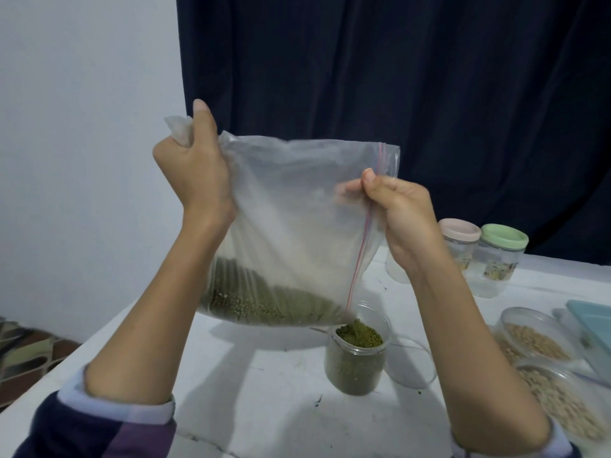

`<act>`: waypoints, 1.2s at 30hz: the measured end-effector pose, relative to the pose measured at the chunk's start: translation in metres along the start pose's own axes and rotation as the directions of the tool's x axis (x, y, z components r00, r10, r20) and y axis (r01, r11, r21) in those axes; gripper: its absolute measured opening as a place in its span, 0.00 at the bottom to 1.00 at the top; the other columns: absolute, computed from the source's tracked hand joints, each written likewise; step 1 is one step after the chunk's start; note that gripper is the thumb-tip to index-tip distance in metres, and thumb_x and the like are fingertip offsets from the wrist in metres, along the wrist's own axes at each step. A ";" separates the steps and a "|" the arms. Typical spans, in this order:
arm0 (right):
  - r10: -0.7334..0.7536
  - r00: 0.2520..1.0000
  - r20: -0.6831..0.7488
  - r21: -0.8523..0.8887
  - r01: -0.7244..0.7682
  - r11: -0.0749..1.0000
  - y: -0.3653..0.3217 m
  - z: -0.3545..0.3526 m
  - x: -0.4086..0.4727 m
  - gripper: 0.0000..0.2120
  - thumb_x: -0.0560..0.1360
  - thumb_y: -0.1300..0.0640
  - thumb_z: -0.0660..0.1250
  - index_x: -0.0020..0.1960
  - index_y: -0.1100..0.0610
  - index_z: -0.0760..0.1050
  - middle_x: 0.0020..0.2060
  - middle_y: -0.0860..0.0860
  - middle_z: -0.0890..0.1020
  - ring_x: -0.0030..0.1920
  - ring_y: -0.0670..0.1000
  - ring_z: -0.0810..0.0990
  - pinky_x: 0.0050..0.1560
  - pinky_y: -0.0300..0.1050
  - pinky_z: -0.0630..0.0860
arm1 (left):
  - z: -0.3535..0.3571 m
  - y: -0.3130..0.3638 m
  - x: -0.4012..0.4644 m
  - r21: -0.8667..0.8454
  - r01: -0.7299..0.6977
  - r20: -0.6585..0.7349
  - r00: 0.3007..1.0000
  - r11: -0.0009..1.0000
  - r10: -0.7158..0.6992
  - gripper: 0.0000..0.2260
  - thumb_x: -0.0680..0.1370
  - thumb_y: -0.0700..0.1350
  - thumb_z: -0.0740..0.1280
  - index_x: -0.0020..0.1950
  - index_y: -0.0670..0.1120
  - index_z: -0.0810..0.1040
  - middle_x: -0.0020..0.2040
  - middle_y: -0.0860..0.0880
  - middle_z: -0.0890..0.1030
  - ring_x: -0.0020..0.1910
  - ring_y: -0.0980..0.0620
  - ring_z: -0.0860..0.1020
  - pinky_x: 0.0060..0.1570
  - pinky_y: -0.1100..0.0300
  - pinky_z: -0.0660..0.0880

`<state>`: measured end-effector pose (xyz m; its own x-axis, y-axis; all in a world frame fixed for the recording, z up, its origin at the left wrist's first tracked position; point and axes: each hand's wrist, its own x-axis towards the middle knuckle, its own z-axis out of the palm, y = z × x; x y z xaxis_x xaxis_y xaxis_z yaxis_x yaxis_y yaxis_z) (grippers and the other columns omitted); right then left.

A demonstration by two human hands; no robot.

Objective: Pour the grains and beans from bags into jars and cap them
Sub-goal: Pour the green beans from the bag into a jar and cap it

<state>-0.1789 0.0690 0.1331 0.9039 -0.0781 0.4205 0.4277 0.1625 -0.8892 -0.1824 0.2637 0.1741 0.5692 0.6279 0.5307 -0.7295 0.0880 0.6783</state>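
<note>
White tabletop point(264, 408) carries a clear jar point(357, 365) heaped with green beans, over which the tilted zip bag point(297, 233) spills more, left hand point(195, 166) clenching its bunched bottom corner, right hand point(400, 213) pinching the zip edge, capped jars point(482, 256) and dark curtain point(396, 77) beyond.
</note>
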 end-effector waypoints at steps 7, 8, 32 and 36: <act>0.032 0.998 0.046 -0.051 -0.029 0.998 0.002 0.000 0.004 0.12 0.78 0.58 0.64 0.41 0.61 0.82 0.38 0.53 0.86 0.42 0.49 0.84 0.49 0.39 0.78 | -0.002 -0.001 -0.001 0.006 -0.011 0.003 1.000 1.000 0.011 0.25 0.79 0.44 0.64 0.25 0.51 0.55 0.21 0.59 0.58 0.24 0.58 0.57 0.26 0.63 0.58; 0.042 0.998 0.037 -0.062 -0.039 0.997 0.002 -0.001 0.005 0.12 0.78 0.58 0.65 0.40 0.60 0.82 0.38 0.52 0.86 0.42 0.48 0.84 0.49 0.39 0.78 | -0.002 -0.001 -0.001 0.004 -0.013 0.005 1.000 1.000 0.013 0.26 0.79 0.44 0.64 0.25 0.52 0.55 0.21 0.59 0.58 0.24 0.58 0.57 0.26 0.62 0.57; -0.014 0.999 -0.048 0.018 0.015 1.000 0.011 -0.010 0.007 0.11 0.78 0.60 0.65 0.40 0.62 0.81 0.37 0.54 0.86 0.42 0.52 0.84 0.49 0.40 0.78 | 0.008 -0.002 -0.014 -0.020 -0.024 0.018 1.000 1.000 0.024 0.29 0.79 0.42 0.64 0.22 0.54 0.53 0.21 0.60 0.56 0.22 0.59 0.56 0.25 0.66 0.57; -0.016 0.997 -0.070 0.012 0.017 1.000 0.008 -0.015 0.004 0.10 0.77 0.60 0.66 0.40 0.63 0.82 0.38 0.55 0.86 0.43 0.54 0.85 0.55 0.45 0.79 | 0.010 -0.003 -0.016 -0.003 -0.023 0.021 1.000 1.000 0.023 0.26 0.79 0.41 0.64 0.26 0.51 0.53 0.20 0.60 0.56 0.22 0.59 0.56 0.25 0.66 0.57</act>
<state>-0.1719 0.0552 0.1246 0.8948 -0.1489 0.4209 0.4426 0.1730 -0.8798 -0.1856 0.2461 0.1688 0.5597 0.6136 0.5569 -0.7439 0.0759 0.6640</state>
